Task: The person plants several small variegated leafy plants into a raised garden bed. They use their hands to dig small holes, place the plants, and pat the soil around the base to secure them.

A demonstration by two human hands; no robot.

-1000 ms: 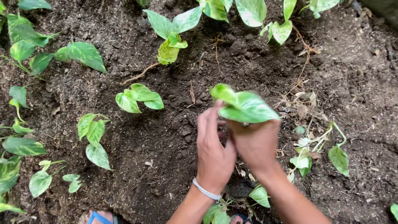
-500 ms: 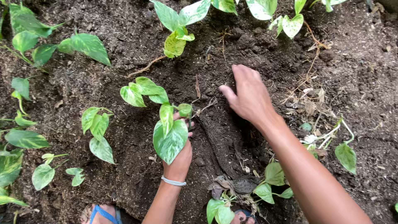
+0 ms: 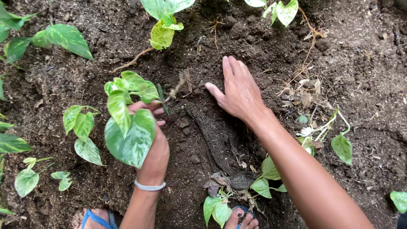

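My left hand [image 3: 154,144] grips a cutting [image 3: 129,123], fingers curled tight around its stem, with its green-and-cream leaves fanned over my knuckles. A pale band [image 3: 148,185] circles that wrist. The cutting sits low over the dark soil [image 3: 63,80], left of a dark, ridged groove [image 3: 214,140] in the dirt. My right hand [image 3: 239,91] lies flat on the soil at the top of that groove, fingers straight and slightly spread, holding nothing. A dry root [image 3: 182,80] lies just left of its thumb. Small plants [image 3: 80,131] stand to my left. 2 blue sandals [image 3: 95,218] show at the bottom edge.
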